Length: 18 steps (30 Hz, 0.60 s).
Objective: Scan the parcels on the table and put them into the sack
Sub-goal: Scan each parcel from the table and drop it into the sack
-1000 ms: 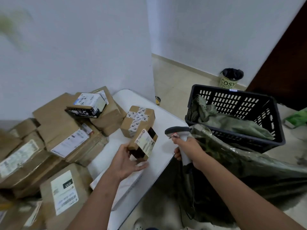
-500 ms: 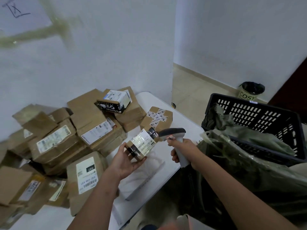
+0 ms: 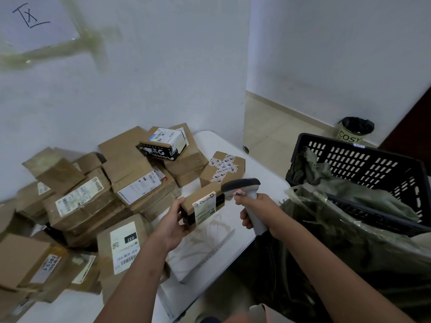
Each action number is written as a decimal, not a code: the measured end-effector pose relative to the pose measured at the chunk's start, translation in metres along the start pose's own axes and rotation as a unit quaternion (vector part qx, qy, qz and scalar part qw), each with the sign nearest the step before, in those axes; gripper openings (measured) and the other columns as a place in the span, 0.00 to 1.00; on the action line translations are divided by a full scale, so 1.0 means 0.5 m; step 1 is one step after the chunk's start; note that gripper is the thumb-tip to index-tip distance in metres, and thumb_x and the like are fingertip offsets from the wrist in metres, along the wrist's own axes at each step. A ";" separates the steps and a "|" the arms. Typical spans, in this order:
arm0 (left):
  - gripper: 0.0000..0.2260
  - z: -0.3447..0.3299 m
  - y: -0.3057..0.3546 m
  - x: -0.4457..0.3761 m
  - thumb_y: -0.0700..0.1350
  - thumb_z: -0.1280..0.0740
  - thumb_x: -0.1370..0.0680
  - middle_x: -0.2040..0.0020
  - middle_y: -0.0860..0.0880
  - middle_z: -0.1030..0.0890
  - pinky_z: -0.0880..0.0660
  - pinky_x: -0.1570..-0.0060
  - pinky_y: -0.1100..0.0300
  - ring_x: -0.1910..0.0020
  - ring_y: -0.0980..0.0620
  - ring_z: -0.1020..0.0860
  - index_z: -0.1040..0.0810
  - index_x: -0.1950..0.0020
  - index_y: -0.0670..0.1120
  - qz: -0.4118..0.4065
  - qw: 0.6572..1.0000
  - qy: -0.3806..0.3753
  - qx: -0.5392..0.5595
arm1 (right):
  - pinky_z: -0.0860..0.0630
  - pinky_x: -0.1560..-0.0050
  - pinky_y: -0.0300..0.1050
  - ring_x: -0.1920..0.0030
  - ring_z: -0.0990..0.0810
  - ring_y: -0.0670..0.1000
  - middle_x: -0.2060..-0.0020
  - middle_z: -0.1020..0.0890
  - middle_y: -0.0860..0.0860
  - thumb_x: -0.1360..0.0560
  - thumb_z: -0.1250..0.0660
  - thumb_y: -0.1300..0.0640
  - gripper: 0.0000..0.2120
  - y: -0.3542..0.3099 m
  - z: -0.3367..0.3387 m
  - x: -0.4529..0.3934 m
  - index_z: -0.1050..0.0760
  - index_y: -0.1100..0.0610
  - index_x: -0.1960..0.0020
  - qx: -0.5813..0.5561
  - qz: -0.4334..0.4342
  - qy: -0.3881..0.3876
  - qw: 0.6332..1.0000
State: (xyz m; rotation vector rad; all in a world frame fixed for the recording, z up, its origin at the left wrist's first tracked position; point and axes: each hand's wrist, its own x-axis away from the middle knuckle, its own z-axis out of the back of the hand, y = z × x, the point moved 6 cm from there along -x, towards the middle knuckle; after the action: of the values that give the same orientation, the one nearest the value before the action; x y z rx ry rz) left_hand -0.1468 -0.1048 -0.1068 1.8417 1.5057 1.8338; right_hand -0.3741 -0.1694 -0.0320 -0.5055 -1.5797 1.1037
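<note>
You're gripping the small parcel (image 3: 202, 205) in your left hand (image 3: 173, 226), fingers curled round its left end, holding it up off the white table (image 3: 235, 234) with the label (image 3: 205, 207) facing you. Your right hand (image 3: 258, 212) is wrapping round the handle of the scanner (image 3: 243, 188), and its head is sitting just beside the parcel's top right corner.

Honestly I think you're holding the scanner too close and a bit high, so it's probably pointing past the label. Try backing it off a little and tilting the parcel so the barcode is squarely facing the scanner window. Keep your left thumb off the label too. I can't tell if your trigger finger is pressing.

Once it reads, the sack (image 3: 349, 234) is hanging open just to your right, in front of the black crate (image 3: 363, 164). The rest of the pile (image 3: 112, 194) is waiting on your left.
</note>
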 end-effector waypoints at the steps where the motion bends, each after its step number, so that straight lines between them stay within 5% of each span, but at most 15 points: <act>1: 0.20 0.001 -0.001 -0.002 0.58 0.36 0.22 0.44 0.44 0.23 0.24 0.57 0.54 0.51 0.44 0.23 0.22 0.36 0.47 0.004 1.000 0.001 0.007 | 0.25 0.70 0.42 0.73 0.23 0.52 0.72 0.20 0.54 0.23 0.31 0.51 0.15 -0.002 0.000 0.000 0.24 0.63 0.45 0.001 0.002 -0.001 1.000; 6: 0.23 0.013 -0.021 -0.014 0.63 0.36 0.23 0.41 0.43 0.21 0.22 0.47 0.49 0.44 0.39 0.22 0.22 0.38 0.48 0.059 0.998 0.008 0.037 | 0.26 0.72 0.41 0.74 0.23 0.51 0.72 0.21 0.55 0.23 0.31 0.51 0.16 -0.008 0.006 0.002 0.24 0.65 0.46 -0.006 0.007 0.003 1.000; 9: 0.25 0.044 -0.031 -0.028 0.64 0.34 0.24 0.41 0.41 0.21 0.19 0.55 0.48 0.45 0.39 0.22 0.22 0.37 0.46 0.081 0.995 0.051 0.012 | 0.26 0.73 0.40 0.75 0.23 0.51 0.71 0.21 0.55 0.22 0.32 0.52 0.17 -0.002 0.010 0.005 0.25 0.66 0.44 -0.005 0.001 0.007 1.000; 18: 0.20 0.107 -0.064 -0.017 0.55 0.42 0.17 0.45 0.36 0.22 0.23 0.52 0.43 0.50 0.38 0.22 0.27 0.35 0.41 0.138 0.983 0.111 -0.043 | 0.26 0.72 0.41 0.75 0.24 0.51 0.71 0.21 0.55 0.22 0.32 0.53 0.12 0.025 0.004 0.005 0.25 0.63 0.48 -0.008 -0.022 0.000 1.000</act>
State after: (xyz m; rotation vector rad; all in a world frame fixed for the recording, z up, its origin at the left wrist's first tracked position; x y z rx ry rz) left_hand -0.1182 -0.0669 -0.1481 1.9400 1.2597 2.2586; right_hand -0.3798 -0.1621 -0.0413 -0.4788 -1.5932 1.0597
